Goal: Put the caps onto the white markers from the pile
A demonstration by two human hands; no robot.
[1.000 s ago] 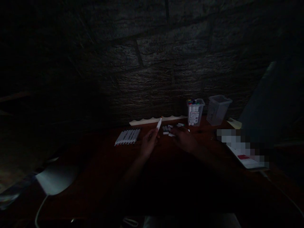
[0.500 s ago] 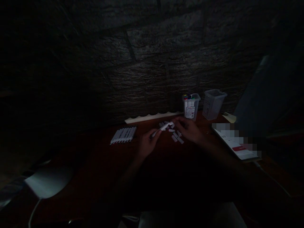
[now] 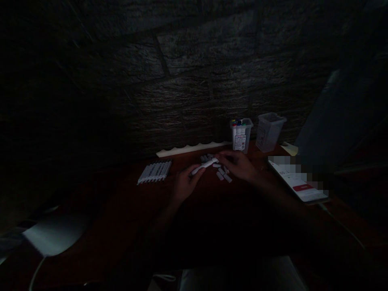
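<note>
A white marker (image 3: 202,166) lies slantwise between my hands over the dark table. My left hand (image 3: 185,184) is closed round its lower left end. At its upper right end, my right hand (image 3: 236,163) pinches a white marker cap (image 3: 215,160), which meets the barrel; whether it is pressed fully home I cannot tell. Below and behind the hands lie several loose white caps (image 3: 223,174). Left of my left hand, several uncapped white markers (image 3: 154,171) lie side by side in a row.
Against the stone wall stand a clear box holding markers (image 3: 240,137) and another clear box (image 3: 270,132). A wavy-edged pale strip (image 3: 192,149) lies along the wall. To the right is a lit tablet (image 3: 298,182) with a cable; a white lamp-like object (image 3: 56,234) sits at left.
The cap in my right hand has come onto the marker's end, where a small gap showed before. The view has shifted slightly; the marker row and boxes are unchanged.
</note>
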